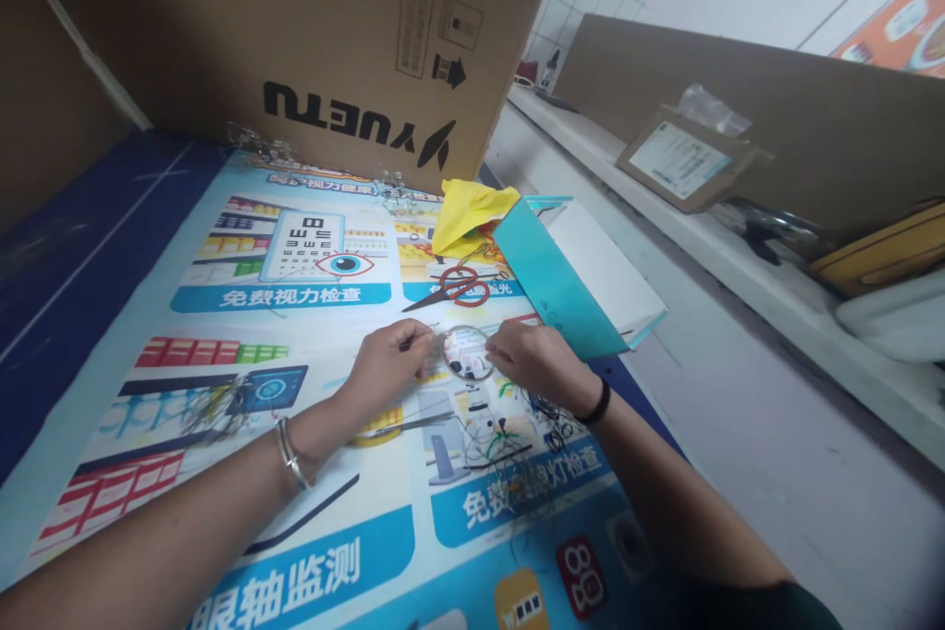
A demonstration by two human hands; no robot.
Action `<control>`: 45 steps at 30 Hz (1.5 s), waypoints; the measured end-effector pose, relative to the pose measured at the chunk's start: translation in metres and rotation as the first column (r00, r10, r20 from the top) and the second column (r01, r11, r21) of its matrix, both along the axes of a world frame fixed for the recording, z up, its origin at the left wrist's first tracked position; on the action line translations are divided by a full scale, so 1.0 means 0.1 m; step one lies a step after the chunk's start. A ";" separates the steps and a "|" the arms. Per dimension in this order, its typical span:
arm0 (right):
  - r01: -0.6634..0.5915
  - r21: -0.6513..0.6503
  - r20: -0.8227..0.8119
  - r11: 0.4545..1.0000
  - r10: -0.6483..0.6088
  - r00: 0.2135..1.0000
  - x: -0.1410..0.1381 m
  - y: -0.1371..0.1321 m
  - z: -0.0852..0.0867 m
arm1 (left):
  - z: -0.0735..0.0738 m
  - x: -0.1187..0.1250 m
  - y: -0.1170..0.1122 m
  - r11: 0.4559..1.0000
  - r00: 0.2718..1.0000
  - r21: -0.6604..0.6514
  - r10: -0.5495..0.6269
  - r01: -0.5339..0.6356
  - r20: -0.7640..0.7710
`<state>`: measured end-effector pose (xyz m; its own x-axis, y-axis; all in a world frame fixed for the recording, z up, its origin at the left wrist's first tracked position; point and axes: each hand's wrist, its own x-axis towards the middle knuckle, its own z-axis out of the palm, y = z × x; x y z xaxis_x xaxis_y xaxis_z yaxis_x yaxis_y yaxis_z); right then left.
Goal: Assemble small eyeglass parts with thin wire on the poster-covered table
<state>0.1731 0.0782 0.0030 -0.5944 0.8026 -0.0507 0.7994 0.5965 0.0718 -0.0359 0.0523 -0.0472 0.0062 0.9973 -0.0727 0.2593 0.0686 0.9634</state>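
Note:
A thin round loop [471, 380], seemingly of cord or wire, hangs between my two hands above the printed sheet. My right hand [538, 362] pinches it at its right side. On the other side, my left hand [395, 359] is closed with fingertips close to the loop's left edge; what those fingers grip is too small to make out. Just beyond the hands lie red-handled scissors [472, 290], blades pointing left. Yellow-handled scissors [378, 435] lie partly behind my left wrist. Loose thin cords [502, 441] in dark, green and pale colours are tangled below my right hand.
A teal box [561, 290] with a white inside stands right of the scissors, beside yellow crumpled material [472, 212]. Small clear pieces [391, 189] lie before a large carton [354, 30]. A bundle of threads [220, 409] lies left. A ledge [738, 276] runs along the right.

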 end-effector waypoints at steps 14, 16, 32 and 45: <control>0.022 0.071 0.194 0.997 -0.035 0.980 -0.17 0.18 -0.24 | 0.02 0.00 0.01 1.000 1.000 0.000 -0.011 0.011 0.025; 0.025 0.088 0.166 0.996 -0.039 0.985 -0.17 0.18 -0.25 | 0.01 0.00 0.01 1.000 0.999 0.003 -0.014 0.014 0.032; -0.183 -0.141 -0.015 0.973 0.182 0.983 0.17 -0.71 -0.07 | 0.02 0.00 -0.01 1.000 1.000 -0.005 -0.019 0.019 -0.005; 0.022 -0.159 -0.470 0.987 -0.096 0.878 -0.47 -0.60 -0.18 | 0.13 0.05 -0.22 0.948 0.844 0.269 -0.002 0.173 -0.537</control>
<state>0.1262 0.0183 -0.0146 -0.5282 0.8423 0.1072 0.7491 0.5217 -0.4083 -0.0312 0.0307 -0.0342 0.1413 0.9682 0.2064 0.7202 -0.2435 0.6496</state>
